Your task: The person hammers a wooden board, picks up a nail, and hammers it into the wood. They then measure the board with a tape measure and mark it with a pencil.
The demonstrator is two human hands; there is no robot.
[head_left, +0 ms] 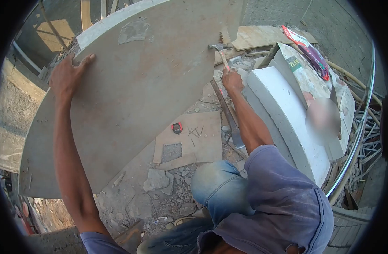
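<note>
My left hand (68,74) rests spread on the upper left edge of a large curved plywood panel (134,93) that stands tilted in front of me. At the panel's right edge my right hand (232,80) grips the wooden handle of a claw hammer (219,50). The hammer's metal head is raised close to the panel's edge. My knee in blue jeans (219,186) is bent below my right arm.
Rubble and broken concrete (164,190) cover the floor. A plywood sheet (194,135) lies there with loose nails and a red tape measure (177,127). White curved steps (287,114) rise on the right beside a metal rail (359,139). A long-handled tool (230,118) lies by the steps.
</note>
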